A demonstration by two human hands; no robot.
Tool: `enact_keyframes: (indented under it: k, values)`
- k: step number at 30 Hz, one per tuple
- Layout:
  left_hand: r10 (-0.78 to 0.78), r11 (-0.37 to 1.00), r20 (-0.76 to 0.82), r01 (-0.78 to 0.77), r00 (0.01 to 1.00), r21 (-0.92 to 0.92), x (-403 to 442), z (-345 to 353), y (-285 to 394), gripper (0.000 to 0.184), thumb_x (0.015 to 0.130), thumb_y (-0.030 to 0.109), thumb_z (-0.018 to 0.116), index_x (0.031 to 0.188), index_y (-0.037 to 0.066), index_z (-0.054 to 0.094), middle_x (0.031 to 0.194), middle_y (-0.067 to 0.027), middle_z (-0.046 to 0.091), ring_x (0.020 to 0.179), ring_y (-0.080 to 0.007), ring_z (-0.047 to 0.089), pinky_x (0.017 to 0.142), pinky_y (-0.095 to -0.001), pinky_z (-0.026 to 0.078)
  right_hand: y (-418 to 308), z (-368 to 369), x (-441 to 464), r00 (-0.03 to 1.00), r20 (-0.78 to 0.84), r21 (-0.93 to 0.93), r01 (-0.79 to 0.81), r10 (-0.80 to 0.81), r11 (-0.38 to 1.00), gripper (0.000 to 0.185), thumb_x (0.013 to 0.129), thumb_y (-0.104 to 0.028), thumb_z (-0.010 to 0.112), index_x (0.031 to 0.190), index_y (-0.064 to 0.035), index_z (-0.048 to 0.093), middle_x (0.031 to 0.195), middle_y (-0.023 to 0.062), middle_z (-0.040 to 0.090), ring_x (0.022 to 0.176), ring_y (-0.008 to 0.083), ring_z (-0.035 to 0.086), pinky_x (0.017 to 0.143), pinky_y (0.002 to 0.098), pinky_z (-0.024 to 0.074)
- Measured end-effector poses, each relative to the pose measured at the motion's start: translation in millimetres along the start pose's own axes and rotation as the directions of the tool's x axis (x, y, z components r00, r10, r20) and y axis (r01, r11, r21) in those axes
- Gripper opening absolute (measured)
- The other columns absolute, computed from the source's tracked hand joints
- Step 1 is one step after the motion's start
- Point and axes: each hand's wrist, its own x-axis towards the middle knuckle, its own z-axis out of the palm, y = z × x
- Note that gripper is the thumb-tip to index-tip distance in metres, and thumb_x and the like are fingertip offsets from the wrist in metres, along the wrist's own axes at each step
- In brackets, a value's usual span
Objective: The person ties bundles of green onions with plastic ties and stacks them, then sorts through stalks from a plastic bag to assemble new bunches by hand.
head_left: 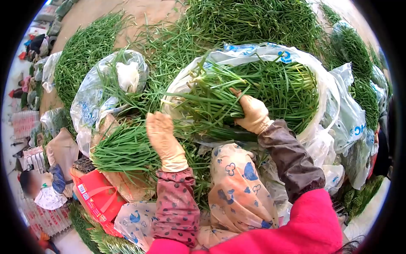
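Observation:
A bunch of long green stalks (211, 89) is gripped by my gloved right hand (253, 114), above a large clear plastic bag (327, 91) whose open mouth surrounds many more green stalks (292, 84). My left hand (160, 133), also gloved and slightly blurred, is raised with its fingers extended and nothing in it. Beside it, to the left, a pile of green stalks (127, 146) lies on brown material. The fingertips of my right hand are partly hidden among the leaves.
Large heaps of greens (253, 21) cover the ground ahead. Another plastic bag (86, 101) stands left, with a red bag (99, 197) nearer. Filled plastic bags (359, 80) line the right side. At the far left sits another person (50, 192).

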Motion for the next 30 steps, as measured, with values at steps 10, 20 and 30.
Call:
enact_keyframes:
  k: [10, 20, 30]
  values:
    - [-0.52, 0.821, 0.145, 0.445, 0.842, 0.358, -29.2, -36.3, -30.7, 0.091, 0.071, 0.024, 0.081, 0.142, 0.004, 0.027, 0.136, -0.0137, 0.044, 0.123, -0.0235, 0.046, 0.097, -0.0314, 0.04, 11.6, -17.2, 5.4, 0.973, -0.153, 0.307, -0.117, 0.171, 0.944, 0.083, 0.059, -0.008, 0.076, 0.134, -0.0092, 0.041, 0.106, 0.0171, 0.062, 0.096, 0.0316, 0.062, 0.084, 0.0336, 0.0496]
    - [-0.254, 0.221, 0.813, -0.786, 0.525, 0.577, -23.8, -11.0, -61.0, 0.077, 0.064, 0.017, 0.085, 0.128, 0.002, 0.044, 0.125, -0.0093, 0.054, 0.112, -0.0178, 0.052, 0.091, -0.0333, 0.045, -39.1, -23.8, 6.3, 0.907, 0.396, -0.192, -0.072, 0.145, 0.979, 0.104, 0.052, -0.032, 0.085, 0.14, -0.0152, 0.031, 0.104, 0.021, 0.059, 0.101, 0.0404, 0.056, 0.087, 0.0428, 0.0472]
    - [-0.335, 0.223, 0.621, -0.581, 0.709, 0.783, -69.9, 123.1, -17.8, 0.134, 0.051, 0.059, 0.079, 0.144, -0.004, 0.007, 0.15, -0.0235, 0.012, 0.139, -0.042, 0.011, 0.106, -0.0613, 0.018, -9.6, -46.9, -14.3, 0.962, 0.272, 0.415, -0.109, -0.009, 0.903, 0.101, 0.052, -0.032, 0.086, 0.136, -0.0102, 0.035, 0.11, 0.0165, 0.061, 0.099, 0.0281, 0.061, 0.084, 0.0382, 0.0502]
